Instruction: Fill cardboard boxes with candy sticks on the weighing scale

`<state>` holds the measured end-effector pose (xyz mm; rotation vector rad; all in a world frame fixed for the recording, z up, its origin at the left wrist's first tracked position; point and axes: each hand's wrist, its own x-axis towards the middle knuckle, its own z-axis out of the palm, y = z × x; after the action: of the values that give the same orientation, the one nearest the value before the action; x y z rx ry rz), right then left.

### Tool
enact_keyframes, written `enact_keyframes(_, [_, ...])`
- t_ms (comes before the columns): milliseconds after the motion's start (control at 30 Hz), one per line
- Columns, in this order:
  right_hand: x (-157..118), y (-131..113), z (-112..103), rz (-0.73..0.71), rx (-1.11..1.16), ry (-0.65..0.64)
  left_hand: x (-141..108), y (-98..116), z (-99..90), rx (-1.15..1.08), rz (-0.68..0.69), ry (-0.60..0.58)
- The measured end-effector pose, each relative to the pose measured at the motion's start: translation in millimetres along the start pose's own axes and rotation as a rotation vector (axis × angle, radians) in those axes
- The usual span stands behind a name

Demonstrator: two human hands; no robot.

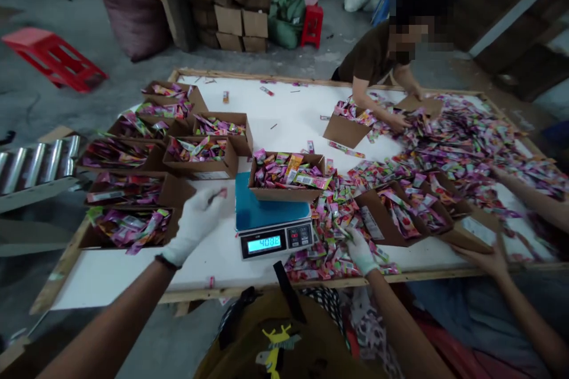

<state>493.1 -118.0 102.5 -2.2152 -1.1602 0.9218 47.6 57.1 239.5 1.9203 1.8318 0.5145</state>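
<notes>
My left hand [195, 222], in a white glove, is over the table left of the scale, its fingers stretched out and blurred. A small pinkish patch shows at the fingertips; I cannot tell what it is. Among the loose packets right of the scale, my right hand [361, 251], also gloved, has its fingers closed around a small candy packet [341, 231]. The digital scale [272, 222] has a blue platform and a lit display that seems to read about 408. On it stands an open cardboard box [284, 194] filled with colourful packets.
Several filled boxes [200, 169] stand at left, beside a roller conveyor [40, 166]. A large packet heap [462, 136] covers the right. A co-worker [373, 65] handles packets across the table; another person's hands [489, 257] hold a box [478, 231] at right.
</notes>
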Motion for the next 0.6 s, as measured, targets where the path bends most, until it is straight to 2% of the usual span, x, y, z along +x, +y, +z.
enact_keyframes(33, [-10,3,-4,0.009,0.01,0.006,18,27,-12.3,-0.057,0.12,0.081])
enact_keyframes(100, [-30,9,-7,0.028,0.022,0.016,49,79,-28.1,-0.004,0.348,0.122])
enact_keyframes(167, [-50,14,-5,0.043,0.031,0.03,70,121,-30.4,0.164,0.474,0.061])
enact_keyframes(233, [-66,21,-2,0.055,0.04,0.046,81,146,-22.0,0.388,0.516,-0.051])
enact_keyframes(300, [-80,31,4,0.072,0.068,0.067,83,157,-10.3,0.546,0.543,-0.14])
enact_keyframes(400, [-94,49,13,0.143,0.176,0.114,78,158,-2.4,0.602,0.58,-0.187])
enact_keyframes(500, [-100,63,20,0.241,0.271,0.133,79,157,-13.3,0.595,0.557,-0.2])
enact_keyframes(600, [-98,66,23,0.227,0.303,0.114,83,160,-32.9,0.589,0.522,-0.182])
